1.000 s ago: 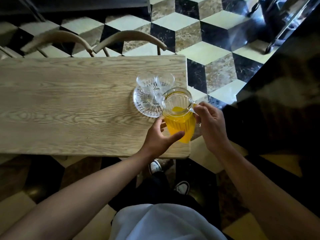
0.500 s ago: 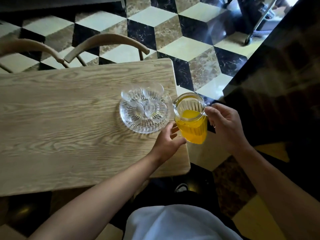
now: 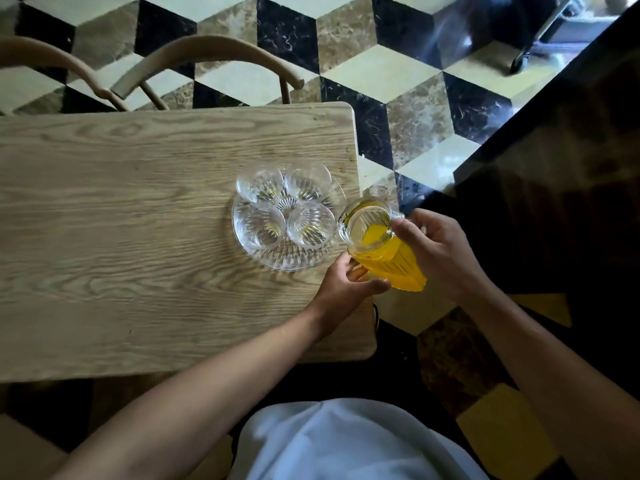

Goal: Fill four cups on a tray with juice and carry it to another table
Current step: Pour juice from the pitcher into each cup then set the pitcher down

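Both my hands hold the tilted juice pitcher (image 3: 381,244) beside the glass tray (image 3: 284,259): right hand (image 3: 436,251) curled round its handle, which I can't see, left hand (image 3: 346,285) cupping its underside. Wooden table (image 3: 138,220) runs off-frame left. Four glass cups (image 3: 259,183) look empty.

Pale matt wood-grain tabletop (image 3: 138,209), grain lines clearly visible. Round clear ribbed glass tray (image 3: 287,261), glossy. Four clear fluted glass cups (image 3: 259,181), shiny, catching glints. Clear ribbed glass jug of yellow juice (image 3: 377,244), glossy. Smooth bent light-wood chair backs (image 3: 207,51). Polished marble-look cube-pattern floor (image 3: 398,71), reflective. White soft matt cloth garment (image 3: 346,445).
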The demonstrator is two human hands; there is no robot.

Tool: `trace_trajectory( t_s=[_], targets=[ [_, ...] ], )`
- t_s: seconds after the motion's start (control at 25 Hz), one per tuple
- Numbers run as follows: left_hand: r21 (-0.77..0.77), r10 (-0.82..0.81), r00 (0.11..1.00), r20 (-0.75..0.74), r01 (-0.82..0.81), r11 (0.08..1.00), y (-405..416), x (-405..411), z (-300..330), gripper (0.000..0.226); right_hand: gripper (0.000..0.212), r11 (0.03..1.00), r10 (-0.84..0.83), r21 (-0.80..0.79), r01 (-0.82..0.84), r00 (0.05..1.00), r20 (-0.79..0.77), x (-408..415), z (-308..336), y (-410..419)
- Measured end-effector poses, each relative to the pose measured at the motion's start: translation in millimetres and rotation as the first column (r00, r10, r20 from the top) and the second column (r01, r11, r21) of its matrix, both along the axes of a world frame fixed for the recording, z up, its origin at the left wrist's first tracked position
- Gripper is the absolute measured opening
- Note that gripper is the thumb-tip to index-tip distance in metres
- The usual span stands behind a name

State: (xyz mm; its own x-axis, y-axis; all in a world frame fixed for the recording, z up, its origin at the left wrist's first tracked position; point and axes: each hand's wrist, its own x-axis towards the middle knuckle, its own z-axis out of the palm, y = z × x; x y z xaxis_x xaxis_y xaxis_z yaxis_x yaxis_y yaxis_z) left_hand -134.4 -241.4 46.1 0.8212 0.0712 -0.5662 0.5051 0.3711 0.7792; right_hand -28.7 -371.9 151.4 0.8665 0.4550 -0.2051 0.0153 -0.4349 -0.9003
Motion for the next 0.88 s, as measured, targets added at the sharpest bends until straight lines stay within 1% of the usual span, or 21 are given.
trace_trajectory(
  t_s=[0.12,0.2,0.28,0.48,0.56,0.64,0.8,0.88],
  targets=[
    [-0.038,0.048,0.999,-0.010,-0.049,0.998,-1,0,-3,0.075,0.061,0.998,0.044,-0.053,-0.044,0.999,-0.016,7,-3,9],
    [-0.053,0.070,0.997,-0.026,-0.071,0.996,-4,1,-7,0.077,0.052,0.990,0.078,-0.121,-0.076,0.997,0.012,11,-4,16],
    [-0.072,0.086,0.996,-0.033,-0.088,0.993,-5,0,-10,0.078,0.047,0.977,0.123,-0.180,-0.115,0.992,0.032,13,-3,24],
    [-0.199,0.168,0.985,-0.037,-0.172,0.965,-15,0,-17,0.079,0.047,0.952,0.154,-0.271,-0.145,0.988,0.012,15,-4,38],
    [-0.232,0.199,0.979,-0.035,-0.201,0.952,-19,1,-19,0.076,0.047,0.934,0.168,-0.324,-0.150,0.986,0.026,14,-4,44],
    [-0.241,0.212,0.977,-0.030,-0.213,0.947,-21,1,-19,0.072,0.049,0.916,0.182,-0.371,-0.155,0.983,0.039,13,-4,50],
    [-0.227,0.209,0.976,-0.055,-0.216,0.950,-24,3,-24,0.080,0.051,0.890,0.183,-0.433,-0.145,0.982,0.046,14,-2,54],
    [-0.246,0.207,0.977,-0.060,-0.215,0.945,-26,4,-23,0.078,0.049,0.875,0.193,-0.461,-0.148,0.980,0.050,17,-1,55]
  ],
)
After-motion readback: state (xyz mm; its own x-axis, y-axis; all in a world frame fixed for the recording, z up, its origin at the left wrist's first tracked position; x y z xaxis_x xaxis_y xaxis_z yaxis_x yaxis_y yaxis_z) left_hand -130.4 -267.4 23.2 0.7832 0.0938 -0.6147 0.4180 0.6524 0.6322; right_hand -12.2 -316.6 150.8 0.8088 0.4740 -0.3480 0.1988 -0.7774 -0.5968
